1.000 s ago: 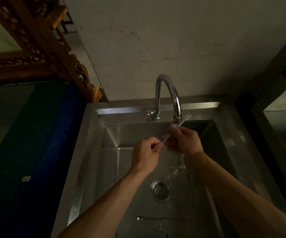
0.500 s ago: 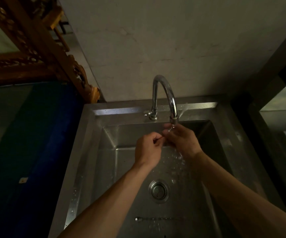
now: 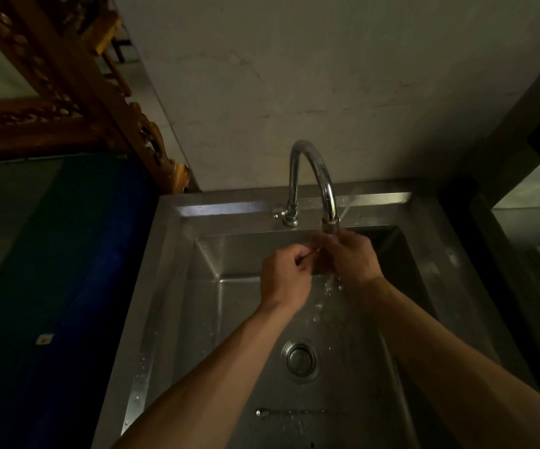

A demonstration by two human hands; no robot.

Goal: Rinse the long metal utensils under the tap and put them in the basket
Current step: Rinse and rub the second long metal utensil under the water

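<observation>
Both hands meet under the spout of the curved chrome tap [image 3: 314, 176], where water runs and splashes down. My left hand [image 3: 284, 277] pinches one end of a thin long metal utensil [image 3: 314, 251], of which only a short glint shows between the hands. My right hand [image 3: 352, 257] closes around its other part directly under the spout. A second long metal utensil [image 3: 294, 412] with a round end lies flat on the sink floor near the front. No basket is in view.
The steel sink [image 3: 203, 286] has a round drain [image 3: 299, 358] at its middle and a wet rim. A dark blue surface [image 3: 67, 286] lies to the left, a carved wooden frame [image 3: 67, 92] above it. A steel counter [image 3: 537, 222] stands at the right.
The hands have drawn closer together under the spout. The utensil's tip, which stuck out up and right past my right hand, is now hidden inside it.
</observation>
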